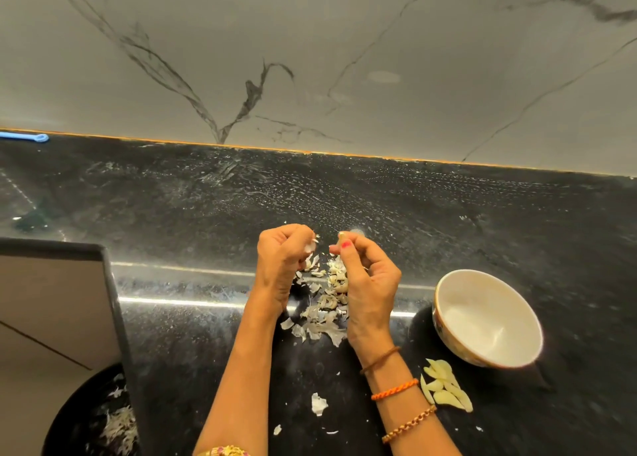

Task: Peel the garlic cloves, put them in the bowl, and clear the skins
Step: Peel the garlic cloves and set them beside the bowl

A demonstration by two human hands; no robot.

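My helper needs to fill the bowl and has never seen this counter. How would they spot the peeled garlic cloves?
On the black countertop, find the white bowl to the right of the right hand. Just beside its near-left rim lies the cluster of peeled cloves: smooth, plump, pale yellow, unlike the thin, papery white skins scattered between the hands.

The black speckled stone worktop [482, 221] is polished and glossy; the white glazed ceramic bowl [487, 317] shines smoothly; the pale garlic skins [324, 311] look papery, matt.

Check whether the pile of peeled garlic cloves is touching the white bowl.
Apart. The head view shows the peeled cloves lying on the black counter just below the bowl, with a strip of dark counter visible between them.
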